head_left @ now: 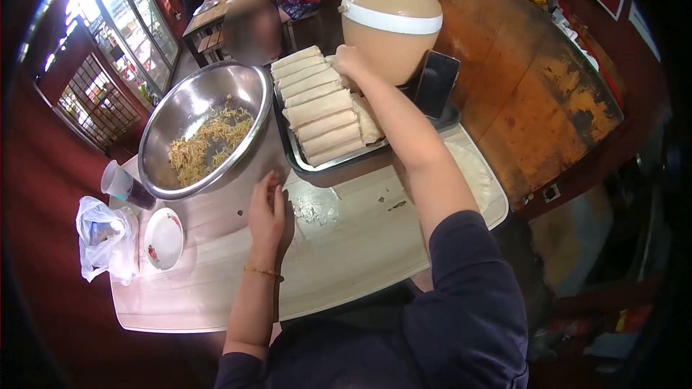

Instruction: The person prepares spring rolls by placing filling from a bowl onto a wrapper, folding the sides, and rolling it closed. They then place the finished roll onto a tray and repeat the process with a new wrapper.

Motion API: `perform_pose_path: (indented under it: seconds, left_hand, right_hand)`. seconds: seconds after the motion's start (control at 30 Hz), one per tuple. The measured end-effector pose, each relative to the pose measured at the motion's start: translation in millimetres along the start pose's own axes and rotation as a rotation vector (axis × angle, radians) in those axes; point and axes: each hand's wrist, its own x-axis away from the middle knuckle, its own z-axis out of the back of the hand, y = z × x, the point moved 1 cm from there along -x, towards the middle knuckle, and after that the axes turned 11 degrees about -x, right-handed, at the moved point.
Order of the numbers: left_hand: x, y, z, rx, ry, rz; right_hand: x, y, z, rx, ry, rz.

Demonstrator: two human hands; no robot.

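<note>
From the head view, you are reaching your right hand (348,62) out over the far end of the metal tray (299,162), where the spring rolls (322,106) are lying side by side in a neat stack, so each new one has a flat neighbour to rest against. Your fingers are curling down onto the topmost rolls at the back of the row; whether they are gripping one or only pressing on it, you cannot tell from here. Your left hand (268,210) is resting flat and loose on the pale work board (346,245), fingers released, holding nothing, seemingly steadying you as you are leaning forward. Just beside it the steel bowl (204,126) of shredded filling is sitting within easy reach. A tan jug (391,23) is standing behind the tray. To your left, a small saucer (163,238), a plastic cup (122,184) and a crumpled bag (105,238) are sitting at the board's edge.
</note>
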Motion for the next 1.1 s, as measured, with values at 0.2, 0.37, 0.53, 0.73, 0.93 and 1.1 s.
perform_pose_path:
  seconds: [0.2,0.37,0.53,0.73,0.93,1.1]
  left_hand:
    - [0.1,2.3,0.2,-0.071,0.027,-0.044]
    - [-0.3,5.6,1.5,-0.069,-0.001,-0.021]
    - [1.2,5.2,-0.2,-0.073,-0.002,-0.010]
    - [0.1,8.2,0.9,-0.058,-0.023,-0.030]
    - [2.1,14.7,6.2,-0.044,-0.015,-0.053]
    - [1.2,1.9,-2.3,-0.027,0.028,-0.117]
  right_hand:
    - [-8.0,8.6,-6.1,0.099,-0.076,0.059]
    - [-7.7,10.4,-7.1,0.092,-0.017,0.147]
    - [-7.4,12.9,-3.4,0.085,-0.081,0.179]
    - [-7.5,11.8,-14.8,0.044,-0.039,0.146]
    - [-12.2,20.4,-2.0,0.026,-0.255,0.213]
    - [44.0,42.6,34.2,-0.309,-0.129,0.397]
